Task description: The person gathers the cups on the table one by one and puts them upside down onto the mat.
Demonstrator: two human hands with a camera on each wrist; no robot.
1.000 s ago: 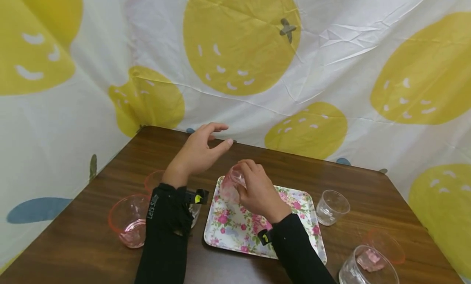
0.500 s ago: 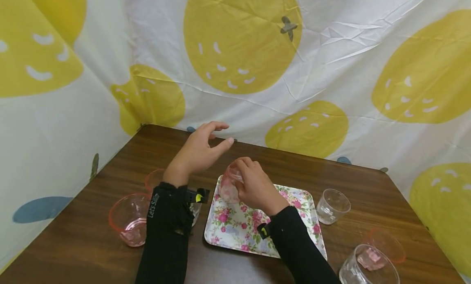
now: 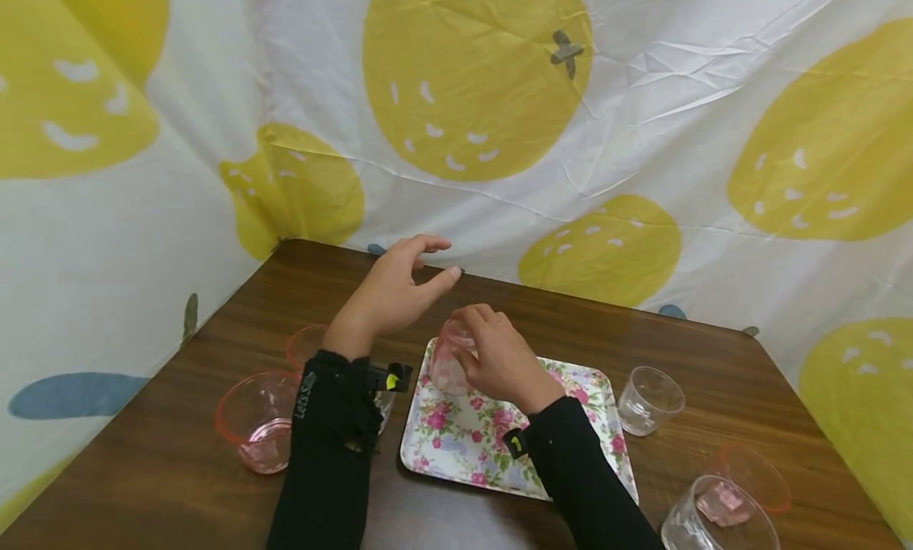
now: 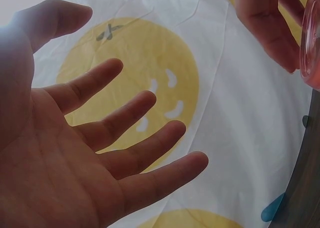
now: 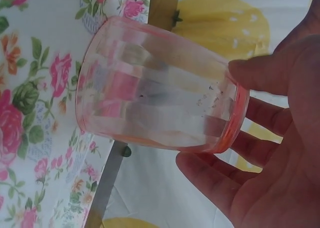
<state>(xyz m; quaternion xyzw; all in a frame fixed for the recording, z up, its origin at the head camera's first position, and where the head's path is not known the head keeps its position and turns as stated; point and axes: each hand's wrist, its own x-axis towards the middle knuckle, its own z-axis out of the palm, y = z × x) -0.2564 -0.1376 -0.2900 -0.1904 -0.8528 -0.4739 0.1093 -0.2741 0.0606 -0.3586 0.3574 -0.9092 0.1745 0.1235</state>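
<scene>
A: Found the pink cup [image 3: 449, 369] where?

B: Found it just below the middle of the head view, at the upper left corner of the floral tray [image 3: 444, 453], with its wider end toward the tray.

A: Saw it held how?

B: Saw the right hand [image 3: 499, 360] gripping the narrower end between thumb and fingers — plain in the right wrist view, half lost in the head view behind the back of the hand. Could not tell contact from a slight gap between cup and tray.

A: And made what of the left hand [image 3: 392, 292]?

B: Saw it above and left of the cup, with thumb and fingers wide apart. In the left wrist view, caught only a slice of the cup and part of the right hand at the upper right edge.

A: Lost what at the lower left?

B: Lost part of a pink bowl [image 3: 238, 435], of a second pink rim [image 3: 292, 340] and most of a clear container [image 3: 387, 407] behind the black sleeve [image 3: 324, 463].

A: And at the lower right?

B: Saw a clear glass [image 3: 649, 401] whole beside the tray, then another glass [image 3: 685, 525] cut off by the bottom edge, partly covering a pink vessel [image 3: 766, 483]. Could not tell the pink patch [image 3: 723, 504] there as inside or seen through.
</scene>
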